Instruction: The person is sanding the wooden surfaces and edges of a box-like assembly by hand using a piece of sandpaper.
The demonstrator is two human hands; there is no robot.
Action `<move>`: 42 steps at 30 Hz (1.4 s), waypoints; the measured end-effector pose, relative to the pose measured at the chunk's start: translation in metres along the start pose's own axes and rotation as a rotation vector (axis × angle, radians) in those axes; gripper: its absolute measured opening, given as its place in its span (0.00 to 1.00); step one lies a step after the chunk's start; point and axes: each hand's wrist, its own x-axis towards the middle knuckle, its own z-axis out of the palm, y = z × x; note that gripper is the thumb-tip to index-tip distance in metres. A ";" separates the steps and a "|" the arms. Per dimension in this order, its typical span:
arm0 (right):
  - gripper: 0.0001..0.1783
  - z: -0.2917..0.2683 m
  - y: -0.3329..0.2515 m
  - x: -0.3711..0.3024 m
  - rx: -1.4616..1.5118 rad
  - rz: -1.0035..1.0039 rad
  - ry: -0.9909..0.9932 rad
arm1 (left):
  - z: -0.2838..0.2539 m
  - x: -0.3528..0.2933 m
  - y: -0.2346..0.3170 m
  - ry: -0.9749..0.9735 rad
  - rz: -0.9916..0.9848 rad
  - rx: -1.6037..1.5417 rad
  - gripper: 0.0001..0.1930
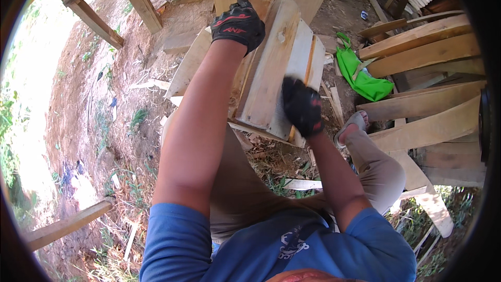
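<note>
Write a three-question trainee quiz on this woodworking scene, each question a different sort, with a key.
1. True or false: both hands wear black gloves.
2. Which hand rests on the far, upper end of the pale wooden board assembly? A) left hand B) right hand C) neither
3. Fill in: the crumpled cloth or bag on the ground right of the boards is bright ____.

Key:
1. True.
2. A; the right hand sits at the near, lower edge.
3. Green; it lies beside the stacked curved wooden planks.
</note>
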 end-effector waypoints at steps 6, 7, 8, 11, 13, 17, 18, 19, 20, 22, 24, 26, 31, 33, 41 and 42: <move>0.27 0.039 0.074 0.120 0.109 0.218 0.014 | -0.004 0.003 -0.006 -0.016 -0.031 -0.021 0.39; 0.29 0.048 0.094 0.136 0.058 0.198 0.088 | -0.004 0.006 -0.004 -0.013 -0.028 -0.028 0.39; 0.29 0.054 0.109 0.152 0.014 0.185 0.089 | -0.002 0.008 -0.003 -0.004 -0.024 -0.021 0.39; 0.31 0.061 0.130 0.182 -0.036 0.197 0.045 | 0.001 0.011 -0.003 0.017 -0.032 -0.014 0.37; 0.31 0.058 0.127 0.187 0.035 0.291 -0.060 | 0.002 0.014 -0.006 0.004 -0.057 -0.028 0.37; 0.27 0.045 0.115 0.135 0.105 0.190 -0.132 | 0.001 0.009 -0.011 0.010 -0.025 -0.035 0.36; 0.25 0.054 0.134 0.106 0.099 0.130 -0.058 | -0.003 0.009 0.001 0.002 -0.004 -0.045 0.35; 0.23 0.064 0.151 0.078 0.089 0.065 0.013 | -0.005 0.008 0.010 -0.011 0.013 -0.057 0.35; 0.22 0.056 0.129 0.058 0.244 0.117 -0.035 | -0.001 0.005 0.003 0.009 -0.001 -0.052 0.34; 0.19 0.028 0.078 0.019 0.540 0.236 -0.115 | 0.002 0.003 -0.014 0.057 -0.025 -0.039 0.33; 0.19 0.023 0.078 -0.002 0.642 0.155 -0.093 | 0.003 0.004 -0.010 0.060 0.014 -0.042 0.32; 0.20 0.029 0.083 -0.019 0.718 0.086 -0.036 | 0.005 0.004 -0.006 0.064 0.041 -0.050 0.30; 0.19 0.041 0.090 -0.035 1.094 0.506 -0.118 | 0.003 0.002 0.006 0.066 0.036 -0.015 0.25; 0.18 0.040 0.087 -0.035 0.935 0.374 -0.081 | 0.002 0.003 0.005 0.058 0.032 0.009 0.24; 0.17 -0.029 -0.018 -0.090 0.150 -0.097 -0.189 | -0.002 0.000 0.001 0.048 0.020 0.006 0.26; 0.16 -0.024 -0.019 -0.094 0.130 -0.124 -0.131 | -0.001 0.001 0.000 0.042 0.026 0.027 0.27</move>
